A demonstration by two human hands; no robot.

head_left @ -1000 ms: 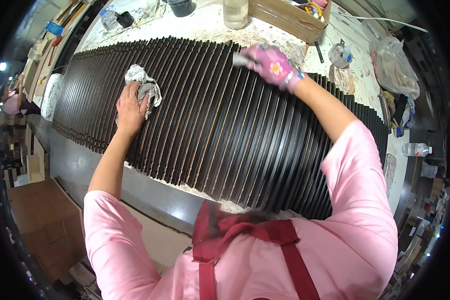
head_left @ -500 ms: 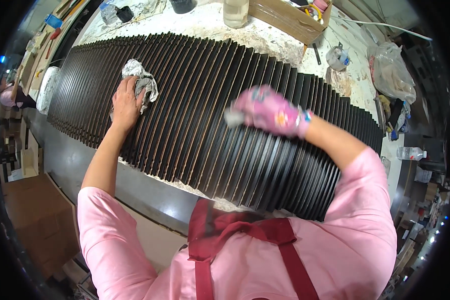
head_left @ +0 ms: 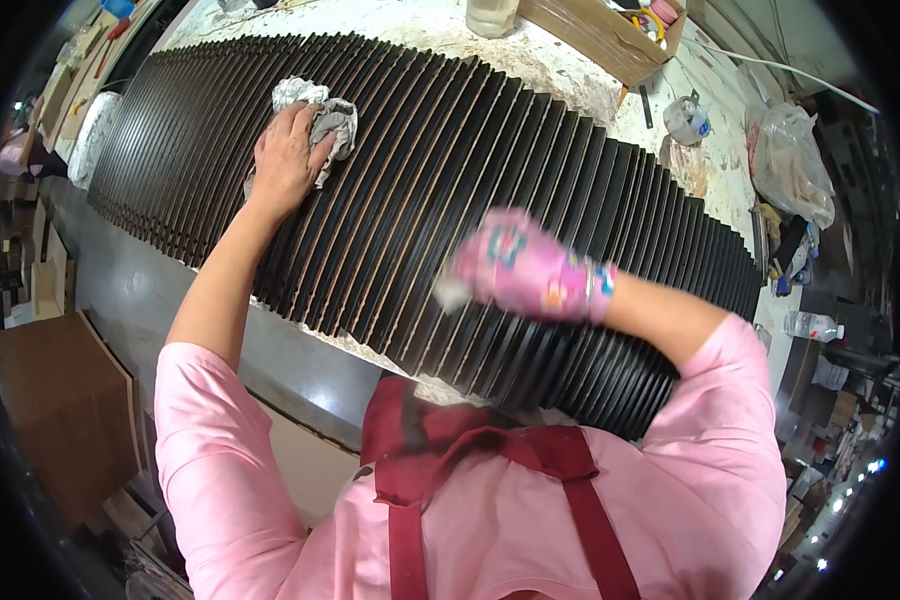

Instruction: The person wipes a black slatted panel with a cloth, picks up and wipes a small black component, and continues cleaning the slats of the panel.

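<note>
A long row of dark, narrow strips (head_left: pixel 390 180) lies side by side across the white-stained worktable, their ends forming a stepped edge. My bare left hand (head_left: pixel 287 160) is closed over a crumpled grey-white cloth (head_left: pixel 338 125), pressing it on the strips left of the middle. On my right hand (head_left: pixel 520 268) is a pink flowered glove, smeared by motion. Its fingers are closed round a small whitish wad (head_left: pixel 452 295) over the near middle of the strips. Blur hides what the wad is made of.
Along the table's far side stand a jar of cloudy liquid (head_left: pixel 492 14) and a cardboard box (head_left: pixel 595 42) of small items. A small tub (head_left: pixel 686 120), a clear plastic bag (head_left: pixel 792 165) and a plastic bottle (head_left: pixel 813 326) are at the right. A large brown carton (head_left: pixel 60 390) stands lower left.
My right hand has swept toward me along the strips with the whitish wad. My left hand, still on the cloth, has shifted slightly away and to the right. The whole view has tilted a little.
</note>
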